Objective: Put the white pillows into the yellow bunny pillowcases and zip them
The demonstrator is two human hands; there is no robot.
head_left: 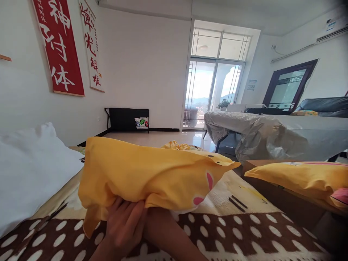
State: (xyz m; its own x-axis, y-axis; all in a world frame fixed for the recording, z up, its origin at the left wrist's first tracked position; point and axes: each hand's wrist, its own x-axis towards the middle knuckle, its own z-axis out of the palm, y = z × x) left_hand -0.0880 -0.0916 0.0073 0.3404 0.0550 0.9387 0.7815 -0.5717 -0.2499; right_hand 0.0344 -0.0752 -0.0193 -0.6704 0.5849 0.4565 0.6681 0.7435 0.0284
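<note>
yellow pillowcase (141, 177) lies across the centre of the frame, dark and pink printed marks toward its right end; left hand (123, 224) at lower centre, fingers curled and clamped on the near edge of the cloth; right forearm (175, 235) slants in from the bottom, just beside it, its hand hidden by cloth and left hand, so that grip cannot be told; brown-and-cream dotted blanket (231, 233) underneath, along the bottom; white pillow (32, 177) at left edge; second yellow pillowcase (301, 179) at right edge; plastic-draped table (255, 134) beyond; red hanging banner (73, 69) upper left
</note>
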